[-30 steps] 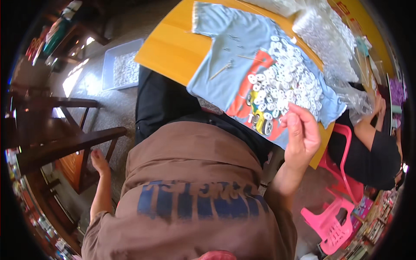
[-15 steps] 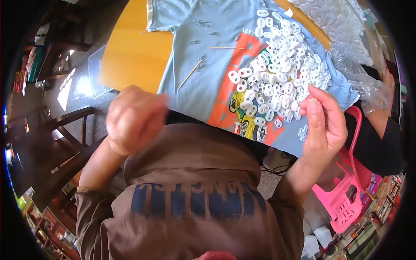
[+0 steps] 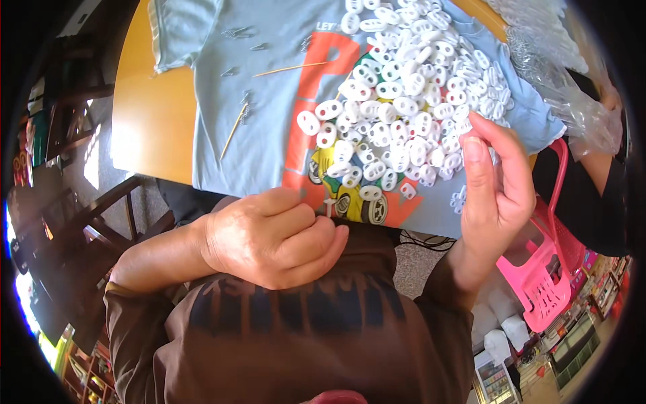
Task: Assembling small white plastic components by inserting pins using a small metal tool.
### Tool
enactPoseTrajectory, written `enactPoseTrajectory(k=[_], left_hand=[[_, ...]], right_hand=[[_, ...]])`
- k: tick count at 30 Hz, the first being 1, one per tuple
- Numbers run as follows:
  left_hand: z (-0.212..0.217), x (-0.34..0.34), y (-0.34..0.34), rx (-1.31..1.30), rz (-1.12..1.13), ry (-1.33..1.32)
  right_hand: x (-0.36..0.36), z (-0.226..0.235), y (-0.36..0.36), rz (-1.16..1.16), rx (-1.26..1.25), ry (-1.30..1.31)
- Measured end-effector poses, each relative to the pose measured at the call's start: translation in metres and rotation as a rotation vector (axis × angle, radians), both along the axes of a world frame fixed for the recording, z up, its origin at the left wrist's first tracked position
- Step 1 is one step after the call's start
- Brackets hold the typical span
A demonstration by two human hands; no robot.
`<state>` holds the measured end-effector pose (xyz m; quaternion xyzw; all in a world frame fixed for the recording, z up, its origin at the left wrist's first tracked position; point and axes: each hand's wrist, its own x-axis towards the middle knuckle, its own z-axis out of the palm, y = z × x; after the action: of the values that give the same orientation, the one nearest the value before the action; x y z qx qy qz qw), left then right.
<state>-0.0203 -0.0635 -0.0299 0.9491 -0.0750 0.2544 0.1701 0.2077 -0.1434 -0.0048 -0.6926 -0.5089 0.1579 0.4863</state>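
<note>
My left hand (image 3: 279, 239) is curled into a fist in front of my brown shirt, just below the near edge of the blue T-shirt (image 3: 235, 141). Its fingers hide whatever may be inside. At the right, my right hand (image 3: 498, 178) is raised beside a heap of small white oval plastic pieces with two holes each (image 3: 404, 104). Thumb and forefinger come close together in a pinch there; anything between them cannot be told from the white heap behind. A few pale small pieces (image 3: 458, 200) lie next to the right thumb.
Two thin wooden sticks (image 3: 233, 131) and several tiny grey clusters (image 3: 237, 32) lie on the T-shirt, spread over a yellow table (image 3: 145, 128). Clear plastic bags (image 3: 558, 101) and another person's arm (image 3: 597, 168) are at the right. Below them stands a pink plastic basket-like item (image 3: 538, 286).
My left hand has swung right and down to the middle, before my chest. The right hand keeps its pinch beside the heap. The whole view has shifted, moving the table leftward.
</note>
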Motion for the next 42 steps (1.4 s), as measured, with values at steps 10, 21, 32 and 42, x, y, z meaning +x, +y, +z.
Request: enactPoseTrajectory(k=[10, 21, 32, 42], left_hand=[[0.008, 0.025, 0.02, -0.008, 0.244, 0.148], [0.018, 0.046, 0.021, -0.109, 0.285, 0.361], [0.015, 0.014, 0.014, -0.293, 0.279, 0.029], [0.008, -0.014, 0.011, -0.721, 0.433, -0.022]], right_hand=[[0.016, 0.01, 0.016, 0.11, -0.105, -0.327], [0.016, 0.005, 0.027, 0.157, -0.013, -0.279], [0.005, 0.024, 0.043, 0.383, -0.058, -0.446], [-0.027, 0.002, 0.127, 0.585, -0.018, -0.756]])
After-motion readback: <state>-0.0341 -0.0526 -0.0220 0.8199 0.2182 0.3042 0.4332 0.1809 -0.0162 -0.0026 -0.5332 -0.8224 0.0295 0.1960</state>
